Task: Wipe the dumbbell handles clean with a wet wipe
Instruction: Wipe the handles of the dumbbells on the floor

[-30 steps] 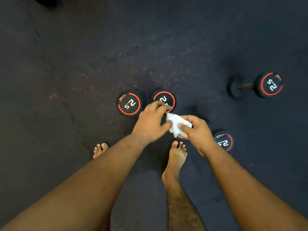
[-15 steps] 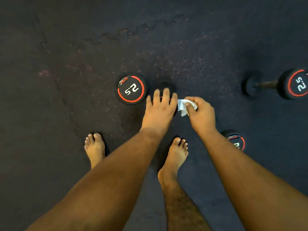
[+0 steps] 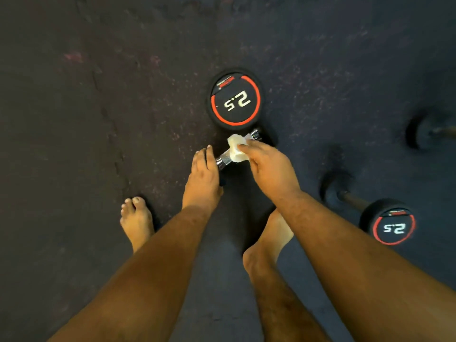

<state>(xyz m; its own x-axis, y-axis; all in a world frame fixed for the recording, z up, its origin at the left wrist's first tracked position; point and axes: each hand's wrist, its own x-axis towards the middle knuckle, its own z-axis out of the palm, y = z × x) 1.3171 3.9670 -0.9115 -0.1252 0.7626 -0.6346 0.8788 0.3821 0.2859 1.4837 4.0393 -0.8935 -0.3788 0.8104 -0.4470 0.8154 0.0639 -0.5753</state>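
White wet wipe point(image 3: 235, 149), bunched, pressed onto the chrome handle point(image 3: 225, 160) of a dumbbell lying slantwise on the floor point(image 3: 74, 144). Pinched there by the right grip point(image 3: 269, 171), thumb and fingertips clamped on the cloth, about midway along the bar. Bare knurled metal showing on either side of the wipe.

Left grip point(image 3: 202, 178) laid over the near head of the same dumbbell, fingers point(image 3: 208, 156) long and close together, not curled, tips reaching past the head toward the bar. Near head almost wholly hidden under that palm; only a dark edge seen at the wrist side. Far head point(image 3: 267, 139) dark, just beyond the right fingertips.

Just behind the handle, touching or nearly touching it, an upright dumbbell point(image 3: 235, 99), black round face turned to the camera, red ring, white "2.5" upside down.

Well off to the right, a second lying dumbbell point(image 3: 387, 224), same red ring and "2.5", bar running up and left to its other head. Farther back at the right edge, part of a third dumbbell point(image 3: 423, 132), blurred.

Bare left foot point(image 3: 137, 223) beside the left forearm; bare right foot point(image 3: 269, 233) between the two forearms. Dark speckled rubber flooring all round, with a wavy seam at left.
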